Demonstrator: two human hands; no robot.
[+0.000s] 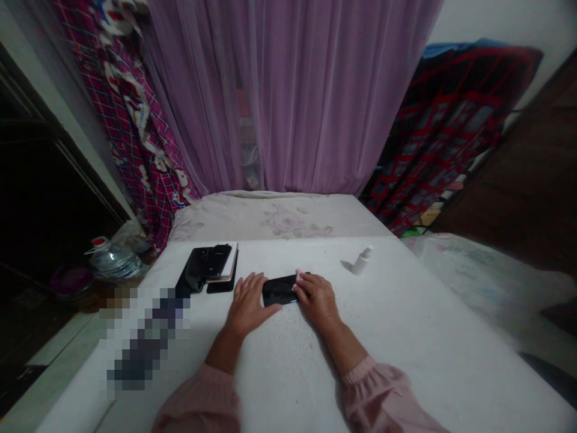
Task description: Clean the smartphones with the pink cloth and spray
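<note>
A black smartphone (280,290) lies flat on the white table in front of me. At its left end, my left hand (247,304) holds it between thumb and index finger, the thumb along the near edge and the other fingers stretched out on the table. My right hand (318,297) is closed on a small pink cloth (299,278), pressed against the phone's right end. The fingers cover part of the cloth and that end of the phone.
Left of my hands lie several more phones, a black one (219,260) topmost on the stack. A small white spray bottle (362,261) stands at the right on the white table (406,337). Purple curtains (315,96) hang behind. A large water bottle (115,260) is at far left.
</note>
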